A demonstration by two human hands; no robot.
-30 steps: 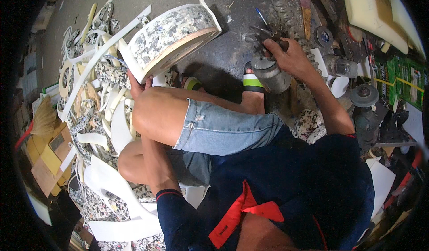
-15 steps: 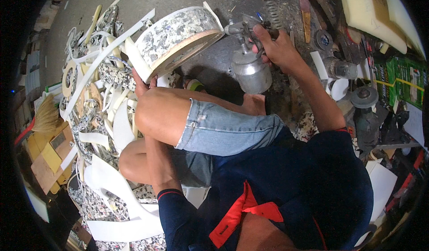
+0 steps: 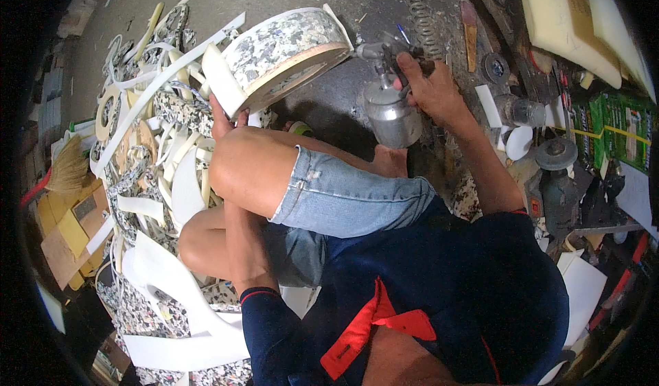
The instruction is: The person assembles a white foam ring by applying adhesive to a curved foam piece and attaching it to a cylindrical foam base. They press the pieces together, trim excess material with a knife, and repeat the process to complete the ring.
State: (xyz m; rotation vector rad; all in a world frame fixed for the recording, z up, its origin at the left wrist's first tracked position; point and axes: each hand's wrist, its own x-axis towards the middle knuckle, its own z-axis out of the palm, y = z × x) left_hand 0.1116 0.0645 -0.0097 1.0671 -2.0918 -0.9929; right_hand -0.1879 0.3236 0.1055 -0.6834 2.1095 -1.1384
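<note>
A spray gun (image 3: pixel 392 111) with a round metal cup hangs from my right hand (image 3: pixel 436 92), whose fingers wrap its handle. Its nozzle points left at a drum-shaped foam piece (image 3: pixel 285 42). Speckled grey-and-white foam covers the piece's curved side, and a wooden ring forms its lower edge. A white foam strip (image 3: pixel 223 78) stands against its left end, and another flap shows at its right end. Under the left end, my left hand (image 3: pixel 225 117) grips the piece near my knee; some fingers are hidden behind it.
Foam offcuts (image 3: pixel 147 207) pile up on the left, beside a straw broom (image 3: pixel 66 169). A coiled hose (image 3: pixel 422 15), a brush (image 3: pixel 469 36), a clear jar (image 3: pixel 527 111) and a bench grinder (image 3: pixel 557 163) lie to the right. Foam blocks (image 3: pixel 570 22) stand at the far right.
The foam piece and the spray gun both appear slightly farther right. My right hand has shifted a little right and down with the gun; both hands keep their hold.
</note>
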